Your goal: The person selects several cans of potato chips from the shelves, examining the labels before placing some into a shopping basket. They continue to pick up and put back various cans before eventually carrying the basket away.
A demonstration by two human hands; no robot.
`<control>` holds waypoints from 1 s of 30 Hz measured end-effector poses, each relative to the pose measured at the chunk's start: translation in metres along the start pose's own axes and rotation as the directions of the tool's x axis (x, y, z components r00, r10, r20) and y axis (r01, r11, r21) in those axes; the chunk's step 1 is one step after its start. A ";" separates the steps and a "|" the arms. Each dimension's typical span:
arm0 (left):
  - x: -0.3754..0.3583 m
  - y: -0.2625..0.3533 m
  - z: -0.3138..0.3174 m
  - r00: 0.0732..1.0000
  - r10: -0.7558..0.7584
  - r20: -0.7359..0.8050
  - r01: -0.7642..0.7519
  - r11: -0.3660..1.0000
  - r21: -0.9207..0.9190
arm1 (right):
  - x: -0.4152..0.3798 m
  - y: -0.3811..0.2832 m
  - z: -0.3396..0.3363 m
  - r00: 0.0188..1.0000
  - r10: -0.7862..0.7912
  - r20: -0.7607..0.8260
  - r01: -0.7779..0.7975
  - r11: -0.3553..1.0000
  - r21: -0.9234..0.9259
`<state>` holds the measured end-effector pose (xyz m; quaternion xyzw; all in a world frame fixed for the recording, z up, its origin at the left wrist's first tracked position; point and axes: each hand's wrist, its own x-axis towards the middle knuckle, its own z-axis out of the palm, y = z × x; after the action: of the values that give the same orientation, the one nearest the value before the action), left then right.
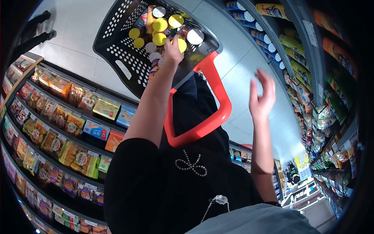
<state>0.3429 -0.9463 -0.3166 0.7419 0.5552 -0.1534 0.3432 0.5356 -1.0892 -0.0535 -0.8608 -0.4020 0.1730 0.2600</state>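
My left hand reaches down into a dark grey shopping basket. Its fingers close around a yellow-lidded can, whose body is mostly hidden by the hand. Around it in the basket stand several more cans with yellow lids and some with white or clear lids. The basket's red handle is tipped toward my body. Off to the right, my right hand hangs in the air with fingers apart and slightly blurred, holding nothing, near the shelf of canisters.
Shelves of packaged snacks curve along the left. On the right, a shelf holds blue canisters and green ones, with bagged snacks beyond. A person's dark-clothed legs show at upper left on the tiled floor.
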 end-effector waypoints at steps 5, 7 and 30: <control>0.007 -0.010 0.025 0.995 0.042 -0.087 -0.049 0.996 -0.079 | 0.083 -0.039 0.104 0.883 -0.324 0.340 0.341 0.940 0.010; 0.005 -0.010 0.029 0.992 0.050 -0.118 -0.061 0.993 -0.100 | 0.090 -0.035 0.159 0.801 -0.284 0.527 0.385 0.919 -0.089; -0.015 -0.016 0.008 0.982 0.142 -0.123 -0.145 0.989 -0.019 | 0.091 0.009 0.266 0.613 -0.136 0.778 0.740 0.444 -0.505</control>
<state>0.3240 -0.9599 -0.3186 0.7831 0.5220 -0.0751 0.3294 0.4621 -0.9408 -0.2813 -0.6153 -0.7204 0.1736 -0.2688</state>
